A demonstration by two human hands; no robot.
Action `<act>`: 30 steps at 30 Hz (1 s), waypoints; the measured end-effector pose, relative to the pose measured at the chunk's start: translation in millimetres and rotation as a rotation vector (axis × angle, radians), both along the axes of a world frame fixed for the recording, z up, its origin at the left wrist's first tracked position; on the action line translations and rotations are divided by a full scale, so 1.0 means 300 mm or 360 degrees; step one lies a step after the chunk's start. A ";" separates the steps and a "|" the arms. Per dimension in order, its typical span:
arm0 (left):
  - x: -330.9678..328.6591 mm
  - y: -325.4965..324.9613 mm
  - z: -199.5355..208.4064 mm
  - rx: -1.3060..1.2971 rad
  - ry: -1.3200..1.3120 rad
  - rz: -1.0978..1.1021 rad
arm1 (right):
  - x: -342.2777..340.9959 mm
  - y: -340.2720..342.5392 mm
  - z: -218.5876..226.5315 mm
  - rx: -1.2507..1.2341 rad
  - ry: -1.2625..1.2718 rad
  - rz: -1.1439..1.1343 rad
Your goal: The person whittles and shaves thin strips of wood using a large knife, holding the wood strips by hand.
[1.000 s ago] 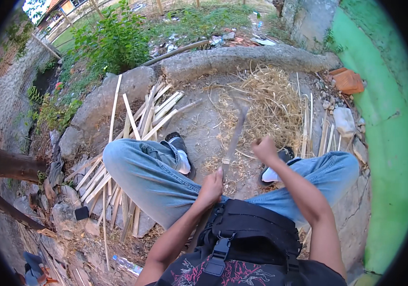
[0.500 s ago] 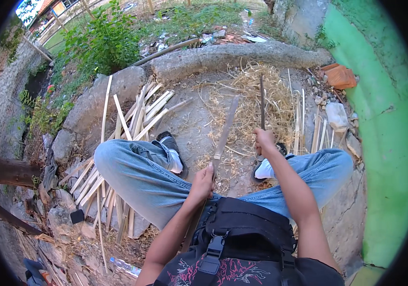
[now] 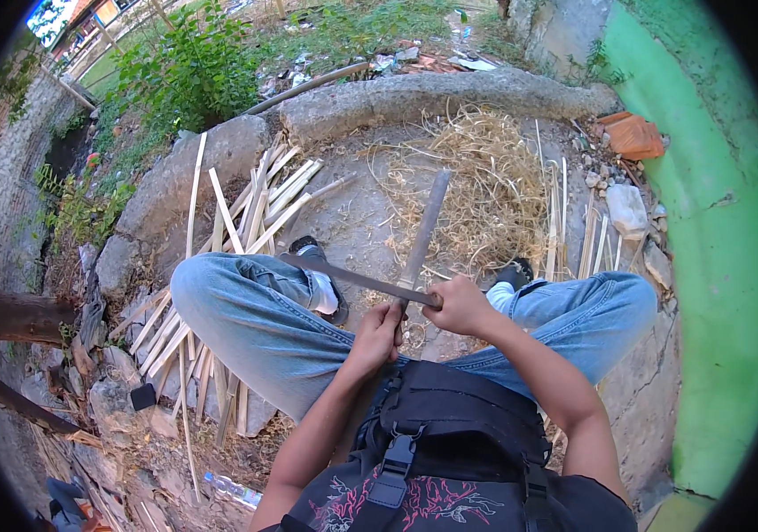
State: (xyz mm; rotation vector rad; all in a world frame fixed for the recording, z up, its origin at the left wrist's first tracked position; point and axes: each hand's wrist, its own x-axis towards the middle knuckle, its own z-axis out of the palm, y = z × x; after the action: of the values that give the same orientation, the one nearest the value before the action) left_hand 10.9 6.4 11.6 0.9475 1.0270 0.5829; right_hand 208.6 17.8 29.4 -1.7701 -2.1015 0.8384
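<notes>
My left hand (image 3: 377, 334) is closed around the lower end of a greyish bamboo strip (image 3: 429, 222), which points away from me and shows a pale patch just beyond my fingers. A long, dark-bladed knife (image 3: 343, 276) is gripped in my right hand (image 3: 459, 306). Its blade points left and lies across the strip at the pale patch, close to my left fingers. Whether the edge touches the strip, I cannot tell. Both hands are between my knees, in front of a black bag (image 3: 463, 403) on my lap.
Pale split strips (image 3: 268, 199) lie in a pile by my left leg. Curly shavings (image 3: 490, 191) are heaped ahead, below a low concrete kerb (image 3: 450, 97). A green wall (image 3: 716, 266) rises on the right, with an orange block (image 3: 632, 140) beside it. A plastic bottle (image 3: 233, 489) lies lower left.
My right hand has moved left and nearer to me. The knife has swung from pointing away to lying across the strip. My left hand has shifted slightly right, still holding the strip.
</notes>
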 end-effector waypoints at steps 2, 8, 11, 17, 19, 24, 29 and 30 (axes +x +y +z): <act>0.004 -0.006 0.013 0.0093 0.0263 0.0029 | -0.018 -0.004 -0.019 -0.0002 -0.0097 0.0056; 0.000 -0.008 0.012 0.0219 0.0483 -0.0064 | 0.010 0.013 -0.149 0.0127 -0.0054 0.0082; -0.033 -0.029 -0.026 0.0058 0.0302 0.0033 | 0.169 0.160 -0.269 -0.0035 -0.0001 -0.0715; -0.022 -0.019 0.007 -0.0091 0.0052 0.0128 | 0.368 0.221 -0.399 -0.0164 0.0754 -0.2004; -0.018 -0.008 -0.004 -0.0093 -0.0013 0.0123 | 0.331 0.244 -0.344 -0.0399 0.0968 -0.1894; -0.015 0.004 0.003 -0.0090 0.0097 0.0109 | 0.175 0.186 -0.127 0.0053 0.0690 -0.1071; -0.010 0.008 0.013 -0.0093 0.0007 0.0077 | 0.066 0.093 0.006 0.0009 0.0484 -0.0682; -0.012 0.006 0.015 -0.0087 0.0015 0.0049 | 0.046 0.075 0.028 -0.0047 0.0527 -0.0615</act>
State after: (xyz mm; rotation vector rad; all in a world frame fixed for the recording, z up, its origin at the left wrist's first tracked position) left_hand 7.2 8.2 16.2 0.8885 1.0622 0.5734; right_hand 222.3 40.3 37.9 -1.8207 -1.4864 0.9713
